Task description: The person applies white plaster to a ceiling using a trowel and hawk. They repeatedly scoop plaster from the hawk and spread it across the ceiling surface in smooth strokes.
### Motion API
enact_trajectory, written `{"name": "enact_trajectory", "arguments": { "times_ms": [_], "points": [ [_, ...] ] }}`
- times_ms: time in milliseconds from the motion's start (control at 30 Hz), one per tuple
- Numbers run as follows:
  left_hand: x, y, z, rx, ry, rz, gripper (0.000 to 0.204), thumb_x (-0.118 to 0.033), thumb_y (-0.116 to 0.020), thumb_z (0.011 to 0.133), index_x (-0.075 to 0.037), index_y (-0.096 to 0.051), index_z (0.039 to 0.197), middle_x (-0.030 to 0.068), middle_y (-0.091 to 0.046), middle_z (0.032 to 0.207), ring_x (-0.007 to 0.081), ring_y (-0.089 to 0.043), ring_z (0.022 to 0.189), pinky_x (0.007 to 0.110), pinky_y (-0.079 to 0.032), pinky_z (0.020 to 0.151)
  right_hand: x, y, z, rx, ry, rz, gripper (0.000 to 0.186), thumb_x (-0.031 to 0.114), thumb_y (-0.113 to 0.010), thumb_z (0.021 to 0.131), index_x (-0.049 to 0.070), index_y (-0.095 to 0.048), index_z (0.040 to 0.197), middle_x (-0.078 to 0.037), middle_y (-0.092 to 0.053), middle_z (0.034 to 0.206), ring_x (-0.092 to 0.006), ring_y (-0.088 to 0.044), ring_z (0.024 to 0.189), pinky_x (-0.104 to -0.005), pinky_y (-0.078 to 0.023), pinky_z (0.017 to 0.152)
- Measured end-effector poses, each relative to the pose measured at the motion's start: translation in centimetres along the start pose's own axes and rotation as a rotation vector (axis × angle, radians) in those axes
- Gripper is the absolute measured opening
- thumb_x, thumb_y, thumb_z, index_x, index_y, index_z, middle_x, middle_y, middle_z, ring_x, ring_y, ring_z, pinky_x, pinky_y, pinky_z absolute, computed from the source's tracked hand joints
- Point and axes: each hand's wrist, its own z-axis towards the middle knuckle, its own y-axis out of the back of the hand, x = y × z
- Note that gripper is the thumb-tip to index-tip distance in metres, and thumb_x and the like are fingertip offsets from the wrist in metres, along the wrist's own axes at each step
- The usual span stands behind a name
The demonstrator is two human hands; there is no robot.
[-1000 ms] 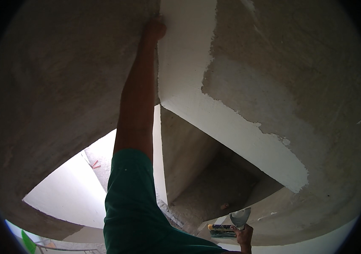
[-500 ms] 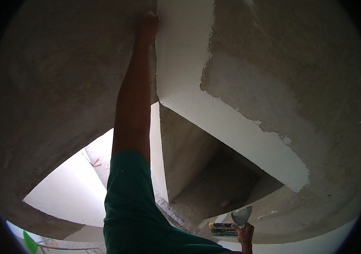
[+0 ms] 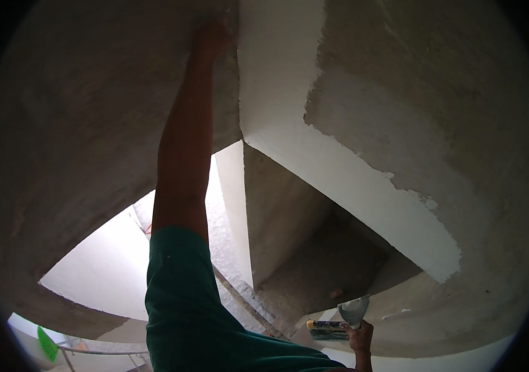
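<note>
Overhead, our left hand (image 3: 213,38) reaches to the top of the view, pressed against the grey plastered ceiling (image 3: 90,124) right beside the edge of the white-coated strip (image 3: 277,74); we cannot tell whether its fingers are spread or curled, nor whether they hold anything. At the bottom, our right hand (image 3: 360,340) is wrapped tight around the handle of a trowel (image 3: 352,310), whose pale blade points up. A second flat tool (image 3: 327,330) sticks out leftward from the same fist. Our green sleeve (image 3: 183,297) fills the lower middle.
</note>
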Motion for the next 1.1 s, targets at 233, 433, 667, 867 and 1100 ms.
{"name": "enact_trajectory", "arguments": {
  "times_ms": [233, 433, 667, 867, 1100],
  "points": [
    [8.4, -4.3, 4.5, -0.007, -0.347, 0.298, 0.062, -0.029, -0.06, 0.079, -0.013, -0.047, 0.138, 0.0187, -0.062, 0.118, 0.037, -0.058, 0.109, 0.043, -0.045, 0.096, 0.3, -0.2, 0.5, 0.049, -0.015, -0.058, 0.028, 0.015, -0.08, 0.071, -0.005, -0.065, 0.083, -0.011, -0.066, 0.068, -0.016, -0.057, 0.046, -0.0302, -0.046, 0.044],
    [-0.2, -4.6, 3.3, 0.089, 0.033, -0.182, 0.065, -0.03, -0.059, 0.077, -0.011, -0.047, 0.138, 0.0234, -0.059, 0.121, 0.0384, -0.054, 0.116, 0.042, -0.043, 0.1, -0.9, 0.1, 0.1, -0.04, -0.026, 0.012, 0.028, 0.015, -0.08, 0.071, -0.006, -0.065, 0.082, -0.011, -0.066, 0.068, -0.0153, -0.057, 0.046, -0.0295, -0.046, 0.043],
    [-1.9, -1.3, 2.3, 0.243, 0.254, -0.134, 0.06, -0.025, -0.057, 0.075, -0.007, -0.053, 0.132, 0.0181, -0.055, 0.131, 0.0343, -0.053, 0.12, 0.045, -0.042, 0.1, 0.0, 0.1, 0.0, -0.021, -0.034, -0.024, 0.027, 0.015, -0.08, 0.072, -0.005, -0.065, 0.083, -0.011, -0.066, 0.067, -0.0144, -0.057, 0.047, -0.0292, -0.046, 0.043],
    [1.3, 0.6, -4.4, -0.033, 0.081, 0.335, 0.048, -0.035, -0.058, 0.082, -0.007, -0.061, 0.121, 0.0166, -0.059, 0.124, 0.0332, -0.055, 0.117, 0.048, -0.044, 0.096, -1.0, 0.0, 1.0, 0.05, 0.041, -0.044, 0.029, 0.017, -0.081, 0.071, -0.004, -0.067, 0.084, -0.012, -0.067, 0.067, -0.0163, -0.06, 0.051, -0.031, -0.047, 0.048],
    [-6.1, -3.0, -38.6, 1.244, -0.329, -0.321, 0.045, -0.047, -0.057, 0.085, -0.004, -0.066, 0.097, 0.0161, -0.066, 0.101, 0.0285, -0.062, 0.098, 0.044, -0.047, 0.086, 3.0, -1.3, 3.3, 0.223, 0.235, -0.165, 0.03, 0.016, -0.08, 0.071, -0.002, -0.067, 0.09, -0.014, -0.068, 0.074, -0.0225, -0.063, 0.059, -0.0358, -0.051, 0.058]
  ]
}}
